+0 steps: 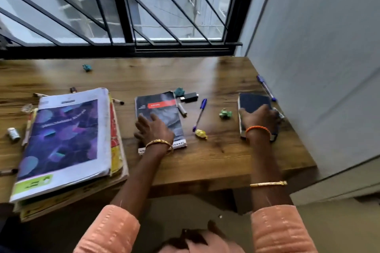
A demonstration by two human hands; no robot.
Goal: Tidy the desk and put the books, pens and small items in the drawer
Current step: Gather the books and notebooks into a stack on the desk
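head view: the left hand (153, 128) lies on the lower part of the grey book (159, 117) with the red band, fingers spread and nearly straight, its grip released and grasping nothing. the right hand (260, 118) lies over the dark notebook (254, 102) near the right edge of the table (216, 158); the thumb reaches toward the book's left edge and the fingers reach to its right edge, but the blur keeps me from telling whether this grip is clenched round the cover or only resting flat. an orange band sits on the right wrist, gold bangles on both arms.

the red band on the grey book carries pale lettering, too smeared to read. the big purple book (61, 139) tops a stack (115, 150) at the left of the table; its upside-down title and the green strip at its lower edge are also unreadable.

between the two hands lie a blue pen (199, 114), a yellow wrapper (201, 134) just at its tip, and a green crumpled scrap (225, 113). a black usb stick (190, 97) and a teal scrap (179, 91) sit just behind the grey book, with a small silver cylinder (182, 109) at its right side. another blue pen (266, 87) lies along the wall. a second teal scrap (87, 67) rests far back, and a small white vial (13, 134) sits left of the stack.
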